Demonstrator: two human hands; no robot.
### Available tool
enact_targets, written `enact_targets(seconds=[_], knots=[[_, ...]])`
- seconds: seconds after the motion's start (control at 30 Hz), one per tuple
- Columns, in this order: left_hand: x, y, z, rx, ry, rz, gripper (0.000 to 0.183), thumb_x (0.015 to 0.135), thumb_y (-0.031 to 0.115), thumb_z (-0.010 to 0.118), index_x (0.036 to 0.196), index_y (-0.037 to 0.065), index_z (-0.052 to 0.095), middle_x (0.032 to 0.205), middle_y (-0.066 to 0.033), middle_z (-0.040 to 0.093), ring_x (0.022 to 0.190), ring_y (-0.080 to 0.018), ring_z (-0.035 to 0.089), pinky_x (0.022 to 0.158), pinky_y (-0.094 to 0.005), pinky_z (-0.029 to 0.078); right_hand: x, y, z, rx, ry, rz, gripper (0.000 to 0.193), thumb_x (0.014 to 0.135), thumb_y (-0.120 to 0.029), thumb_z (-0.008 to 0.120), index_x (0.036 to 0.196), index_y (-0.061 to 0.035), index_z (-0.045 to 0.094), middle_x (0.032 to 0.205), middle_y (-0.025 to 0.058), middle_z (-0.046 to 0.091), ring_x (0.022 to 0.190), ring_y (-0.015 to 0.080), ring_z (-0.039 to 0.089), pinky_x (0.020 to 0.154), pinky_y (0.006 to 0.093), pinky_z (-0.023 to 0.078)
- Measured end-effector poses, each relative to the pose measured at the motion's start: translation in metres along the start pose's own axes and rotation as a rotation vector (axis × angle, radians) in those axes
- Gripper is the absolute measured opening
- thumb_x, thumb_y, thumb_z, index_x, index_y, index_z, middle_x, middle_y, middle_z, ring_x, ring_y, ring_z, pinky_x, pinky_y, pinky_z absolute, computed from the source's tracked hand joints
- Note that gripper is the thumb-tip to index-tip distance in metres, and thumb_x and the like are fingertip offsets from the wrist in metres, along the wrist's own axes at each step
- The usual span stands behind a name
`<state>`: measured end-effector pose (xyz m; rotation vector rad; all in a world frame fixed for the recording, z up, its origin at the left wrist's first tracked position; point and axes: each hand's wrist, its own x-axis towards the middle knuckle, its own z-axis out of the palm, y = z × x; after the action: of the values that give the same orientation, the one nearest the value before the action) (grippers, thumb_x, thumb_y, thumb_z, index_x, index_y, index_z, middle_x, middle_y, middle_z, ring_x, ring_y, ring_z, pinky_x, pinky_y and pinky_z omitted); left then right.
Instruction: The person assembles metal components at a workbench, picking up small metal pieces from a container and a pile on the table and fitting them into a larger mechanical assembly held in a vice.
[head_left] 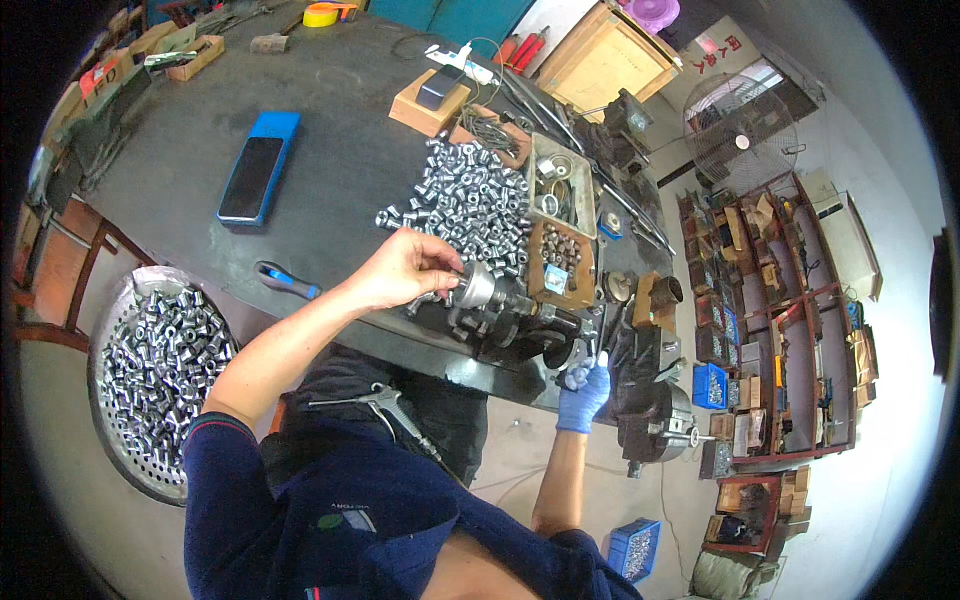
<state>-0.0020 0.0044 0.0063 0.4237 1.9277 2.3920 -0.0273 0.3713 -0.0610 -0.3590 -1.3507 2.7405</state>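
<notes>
My bare left hand [412,268] is closed in a pinch at the round metal chuck [478,286] of a small bench machine [520,318]. What sits between its fingertips is mostly hidden; a bit of metal shows there. In a blue glove, my right hand [583,388] wraps round a lever handle [591,347] at the machine's right end. Just beyond the chuck lies a heap of small shiny metal fittings [470,200] on the dark bench [335,100].
A perforated metal basin [100,425] of fittings stands at left. A blue-handled tool [285,280] lies by the bench edge, a phone on a blue case [256,170] farther back. Parts trays [590,205] are beyond the machine; a bench vise [655,425] is at right. An air gun [385,402] lies against my lap.
</notes>
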Motion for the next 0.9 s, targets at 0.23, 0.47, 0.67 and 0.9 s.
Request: enact_targets(seconds=[0.23, 0.47, 0.67, 0.9], knots=[[-0.003, -0.007, 0.001, 0.018, 0.090, 0.097, 0.010, 0.078, -0.001, 0.062, 0.086, -0.006, 0.059, 0.072, -0.0069, 0.060, 0.063, -0.0105, 0.058, 0.058, -0.0227, 0.048, 0.000, -0.056, 0.062, -0.112, -0.224, -0.194, 0.040, 0.089, -0.038, 0.047, 0.064, -0.0072, 0.053, 0.044, -0.0014, 0.036, 0.033, 0.0067, 0.028, 0.031, 0.0194, 0.023], [-0.004, 0.001, 0.006, 0.032, 0.088, -0.045, 0.015, 0.079, 0.003, 0.061, 0.089, -0.008, 0.058, 0.069, -0.0079, 0.060, 0.058, -0.0126, 0.059, 0.051, -0.0228, 0.046, 0.096, -0.033, 0.073, 0.087, -0.180, -0.031, 0.036, 0.089, -0.035, 0.048, 0.064, -0.0093, 0.051, 0.049, -0.0005, 0.047, 0.035, 0.0084, 0.038, 0.029, 0.0212, 0.029], [-0.002, -0.006, 0.005, -0.059, 0.053, 0.006, 0.016, 0.076, -0.004, 0.062, 0.090, -0.008, 0.058, 0.077, -0.0097, 0.061, 0.065, -0.0138, 0.060, 0.058, -0.0240, 0.049, 0.093, 0.031, 0.015, -0.294, 0.120, -0.106, 0.024, 0.084, -0.032, 0.057, 0.071, -0.0120, 0.053, 0.056, -0.0030, 0.050, 0.040, 0.0054, 0.042, 0.031, 0.0206, 0.031], [-0.006, -0.010, 0.002, -0.087, 0.069, -0.029, 0.014, 0.076, -0.005, 0.060, 0.090, -0.009, 0.057, 0.078, -0.0115, 0.061, 0.063, -0.0161, 0.061, 0.059, -0.0258, 0.050, 0.046, 0.024, 0.005, -0.009, -0.150, 0.092, 0.024, 0.084, -0.032, 0.057, 0.086, -0.0081, 0.056, 0.062, -0.0025, 0.053, 0.041, 0.0042, 0.043, 0.030, 0.0179, 0.028]])
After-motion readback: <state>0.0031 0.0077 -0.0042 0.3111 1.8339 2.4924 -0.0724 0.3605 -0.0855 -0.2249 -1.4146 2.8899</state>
